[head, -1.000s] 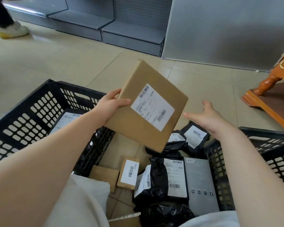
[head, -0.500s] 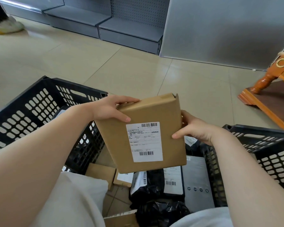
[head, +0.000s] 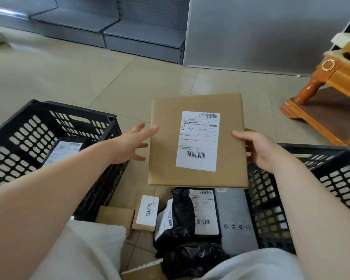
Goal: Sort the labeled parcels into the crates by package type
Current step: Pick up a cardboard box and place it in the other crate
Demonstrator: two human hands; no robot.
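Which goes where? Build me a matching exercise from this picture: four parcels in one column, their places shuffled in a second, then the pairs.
Parcels
1. large brown box
2. dark labelled parcel
3. grey flat box
4. small labelled box

Places
A. on the floor, alongside the outer wall of the right crate
B. off the floor, held at its edge by the right hand
C. inside the left crate
D. on the floor, left of the black bag

Pairs: 1-B, 2-C, 3-A, 4-D
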